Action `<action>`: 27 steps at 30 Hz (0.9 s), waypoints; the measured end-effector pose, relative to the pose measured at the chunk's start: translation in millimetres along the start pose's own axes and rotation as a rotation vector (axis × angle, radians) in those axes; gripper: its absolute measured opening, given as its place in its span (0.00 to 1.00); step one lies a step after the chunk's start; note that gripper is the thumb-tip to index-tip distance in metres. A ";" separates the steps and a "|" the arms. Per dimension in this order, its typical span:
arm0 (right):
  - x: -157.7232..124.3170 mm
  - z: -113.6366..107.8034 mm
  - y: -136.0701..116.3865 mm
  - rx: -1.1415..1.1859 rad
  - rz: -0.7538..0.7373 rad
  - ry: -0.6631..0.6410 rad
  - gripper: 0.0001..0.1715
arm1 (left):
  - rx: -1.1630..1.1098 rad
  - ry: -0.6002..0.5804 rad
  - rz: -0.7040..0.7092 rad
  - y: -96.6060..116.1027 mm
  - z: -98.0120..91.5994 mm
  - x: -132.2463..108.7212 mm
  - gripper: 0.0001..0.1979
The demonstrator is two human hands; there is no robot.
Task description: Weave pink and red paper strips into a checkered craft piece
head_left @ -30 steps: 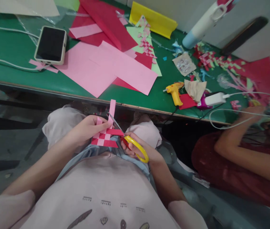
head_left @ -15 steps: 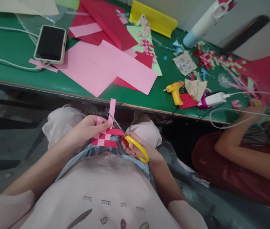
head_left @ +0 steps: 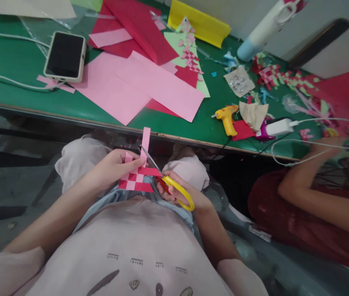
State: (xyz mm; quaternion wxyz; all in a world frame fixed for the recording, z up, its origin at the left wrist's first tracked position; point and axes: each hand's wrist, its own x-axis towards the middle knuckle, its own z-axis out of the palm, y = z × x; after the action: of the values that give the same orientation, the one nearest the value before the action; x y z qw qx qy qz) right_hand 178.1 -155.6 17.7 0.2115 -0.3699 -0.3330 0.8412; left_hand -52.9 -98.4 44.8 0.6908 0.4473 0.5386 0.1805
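Observation:
A small woven piece of pink and red paper strips (head_left: 135, 178) is above my lap, pinched between the thumb and fingers of my left hand (head_left: 122, 163). One pink strip sticks up from it, and red strip ends point right. My right hand (head_left: 171, 187) grips a pair of scissors (head_left: 179, 192) with yellow and red handles. The scissor blades are apart; one slants up across the pink strip, close to my left thumb. Part of the lower blade is hard to make out.
On the green table (head_left: 17, 96) lie pink paper sheets (head_left: 115, 88), a white device with a dark screen (head_left: 65, 55), a yellow glue gun (head_left: 227, 119) and a packet of small gems (head_left: 239, 81). A co-worker's arm (head_left: 319, 189) rests at the right, near white cables.
Almost nothing differs. The scissor handles have shifted very slightly to the right; my left hand keeps hold of the woven paper in the same place.

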 end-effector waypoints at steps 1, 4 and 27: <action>-0.1 0.2 0.0 0.000 0.000 0.002 0.29 | -0.001 -0.004 -0.002 0.2 0.1 -0.2 0.18; -1.4 2.7 -2.6 -0.005 0.001 0.028 0.25 | 0.006 -0.005 0.002 0.4 0.3 -0.5 0.19; -1.6 6.2 -8.1 0.040 0.045 0.067 0.21 | 0.036 -0.009 0.023 0.8 1.2 0.3 0.18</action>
State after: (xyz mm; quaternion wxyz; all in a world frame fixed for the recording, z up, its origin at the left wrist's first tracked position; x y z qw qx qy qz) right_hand 175.3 -153.5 27.4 0.2109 -0.4011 -0.3002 0.8394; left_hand -51.6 -98.3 45.4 0.6828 0.4669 0.5334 0.1768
